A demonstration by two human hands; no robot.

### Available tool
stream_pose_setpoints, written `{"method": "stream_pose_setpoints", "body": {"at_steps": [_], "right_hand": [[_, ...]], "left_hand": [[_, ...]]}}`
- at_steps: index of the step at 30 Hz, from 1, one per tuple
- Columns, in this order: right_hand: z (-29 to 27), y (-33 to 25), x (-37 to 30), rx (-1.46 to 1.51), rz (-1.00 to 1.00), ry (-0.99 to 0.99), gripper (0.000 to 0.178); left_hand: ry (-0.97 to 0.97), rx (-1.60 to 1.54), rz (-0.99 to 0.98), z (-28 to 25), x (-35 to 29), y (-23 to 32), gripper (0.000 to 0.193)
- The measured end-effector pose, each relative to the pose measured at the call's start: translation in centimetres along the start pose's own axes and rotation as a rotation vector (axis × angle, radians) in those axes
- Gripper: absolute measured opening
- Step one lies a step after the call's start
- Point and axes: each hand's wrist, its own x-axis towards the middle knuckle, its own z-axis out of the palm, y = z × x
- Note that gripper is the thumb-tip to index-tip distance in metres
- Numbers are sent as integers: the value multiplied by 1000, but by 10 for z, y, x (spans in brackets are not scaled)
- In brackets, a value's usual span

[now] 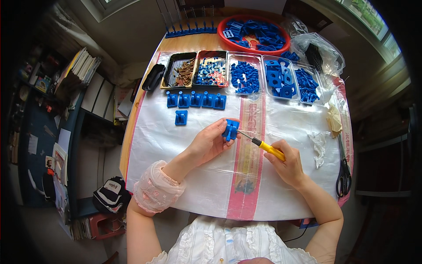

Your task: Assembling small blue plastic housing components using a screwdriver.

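Yellow-handled screwdriver [267,148] tip meets blocky blue plastic part [230,130].

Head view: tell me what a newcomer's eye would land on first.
At the centre, the left hand pinches a small blue plastic part while the right hand drives a yellow-handled screwdriver into it. Behind them, a row of trays with screws and blue pieces lines the far side of the white sheet, with a red bowl of blue parts beyond. Black scissors lie at the right edge.
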Motion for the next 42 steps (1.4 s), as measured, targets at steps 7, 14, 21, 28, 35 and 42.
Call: {"method": "stream_pose_setpoints", "body": {"at_steps": [7,14,21,28,35,42], "right_hand": [[-1,-3,7,-12,-15,54,25],[-1,0,6,-42,-33,98,31],[1,1,1,60,89,27,32],[5,6,-2,53,46,40,27],[-2,0,5,11,12,56,23],[0,-9,6,56,46,71,26]], "left_hand": [[-18,10,-12,-2,0,-1,42],[-13,30,-43,-1,0,-1,42],[-14,33,-31,-1,0,-1,42],[-5,20,-27,-1,0,0,43],[-12,30,-32,1,-1,1,42],[-20,25,-29,0,-1,0,42]]}}
